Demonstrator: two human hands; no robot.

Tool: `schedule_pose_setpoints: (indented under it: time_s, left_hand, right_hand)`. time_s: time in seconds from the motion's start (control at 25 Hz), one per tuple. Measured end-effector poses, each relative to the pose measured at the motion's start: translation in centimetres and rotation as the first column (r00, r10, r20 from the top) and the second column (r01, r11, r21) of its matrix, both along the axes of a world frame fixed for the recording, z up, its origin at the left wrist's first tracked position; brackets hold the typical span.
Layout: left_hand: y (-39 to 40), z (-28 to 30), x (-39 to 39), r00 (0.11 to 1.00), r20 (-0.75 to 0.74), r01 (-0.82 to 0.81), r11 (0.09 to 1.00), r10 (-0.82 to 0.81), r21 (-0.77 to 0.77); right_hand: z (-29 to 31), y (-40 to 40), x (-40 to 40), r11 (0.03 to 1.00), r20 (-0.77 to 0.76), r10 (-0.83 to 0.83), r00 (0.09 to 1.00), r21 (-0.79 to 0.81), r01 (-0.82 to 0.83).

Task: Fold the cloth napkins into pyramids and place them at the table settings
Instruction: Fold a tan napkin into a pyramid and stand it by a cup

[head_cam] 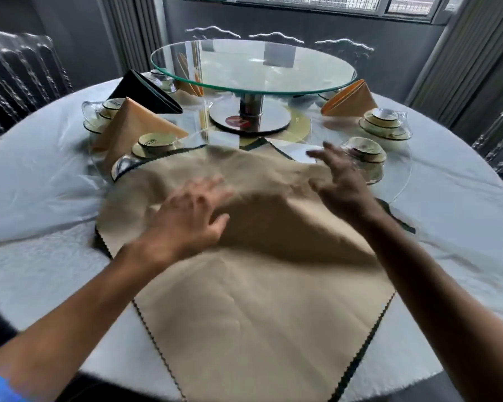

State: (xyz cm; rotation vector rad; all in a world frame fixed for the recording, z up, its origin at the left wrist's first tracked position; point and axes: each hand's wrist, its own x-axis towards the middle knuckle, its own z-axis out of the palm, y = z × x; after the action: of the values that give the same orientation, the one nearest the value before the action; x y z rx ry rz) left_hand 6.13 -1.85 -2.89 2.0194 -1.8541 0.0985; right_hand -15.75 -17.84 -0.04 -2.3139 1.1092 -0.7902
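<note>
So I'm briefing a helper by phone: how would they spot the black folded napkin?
Start at the raised glass turntable mid-table. At its left edge stands the black napkin pyramid, behind a tan napkin pyramid. It is the only dark pyramid; the others are tan or orange.

A beige napkin (253, 300) edged in dark zigzag trim lies on the white tablecloth (41, 274); beyond it stand a tan pyramid (134, 126) and a black one (143, 92).
</note>
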Motion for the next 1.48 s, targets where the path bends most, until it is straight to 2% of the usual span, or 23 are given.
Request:
schedule_pose_setpoints:
  time_s: [0.08, 0.2, 0.28, 0.4, 0.56, 0.8, 1.0, 1.16, 1.32, 1.4, 1.48]
  left_hand:
    - [3.5, -2.0, -1.4, 0.971, -0.128, 0.198, 0.980, -0.200, -0.032]
    - [8.0, -5.0, -1.7, 0.875, -0.318, 0.415, 0.904, -0.365, 0.102]
    - [9.8, -6.5, -1.3, 0.836, -0.377, 0.478, 0.867, -0.398, 0.143]
    - [10.3, -7.7, -1.3, 0.798, -0.466, 0.463, 0.884, -0.383, 0.067]
    - [9.8, -7.6, -1.8, 0.789, -0.493, 0.423, 0.906, -0.367, 0.003]
    - [9.8, -6.9, -2.2, 0.803, -0.518, 0.367, 0.930, -0.296, 0.037]
    - [10.1, -6.9, -2.1, 0.796, -0.535, 0.376, 0.924, -0.282, 0.072]
    - [11.7, -6.8, -2.6, 0.778, -0.478, 0.506, 0.858, -0.409, 0.089]
    - [13.3, -6.9, -2.7, 0.761, -0.470, 0.584, 0.788, -0.448, 0.194]
    - [13.8, -7.3, -2.7, 0.774, -0.416, 0.590, 0.783, -0.478, 0.198]
    - [13.9, -7.3, -3.1, 0.780, -0.436, 0.558, 0.814, -0.449, 0.160]
  right_hand:
    - [-3.2, 2.9, -1.5, 0.998, 0.009, 0.043, 0.999, -0.056, -0.043]
    - [-7.2, 8.8, -3.8, 0.982, 0.056, 0.137, 0.989, -0.139, -0.128]
    - [-9.1, 12.1, -5.3, 0.963, 0.044, 0.242, 0.969, -0.133, -0.234]
    - [-10.5, 14.6, -7.3, 0.900, -0.058, 0.425, 0.903, -0.079, -0.428]
    - [-10.3, 14.7, -10.1, 0.842, -0.175, 0.534, 0.827, 0.022, -0.539]
    - [-9.4, 15.4, -11.3, 0.802, -0.342, 0.530, 0.776, -0.094, -0.589]
    - [-10.5, 15.7, -11.2, 0.848, -0.148, 0.514, 0.845, -0.057, -0.527]
    - [-11.2, 15.6, -11.6, 0.868, -0.131, 0.492, 0.860, 0.007, -0.496]
    - [-10.7, 15.3, -11.3, 0.861, -0.159, 0.507, 0.847, 0.048, -0.506]
    - [-10.5, 15.5, -11.2, 0.869, -0.145, 0.494, 0.857, 0.058, -0.491]
    - [-10.2, 15.8, -11.1, 0.884, -0.105, 0.467, 0.878, 0.063, -0.463]
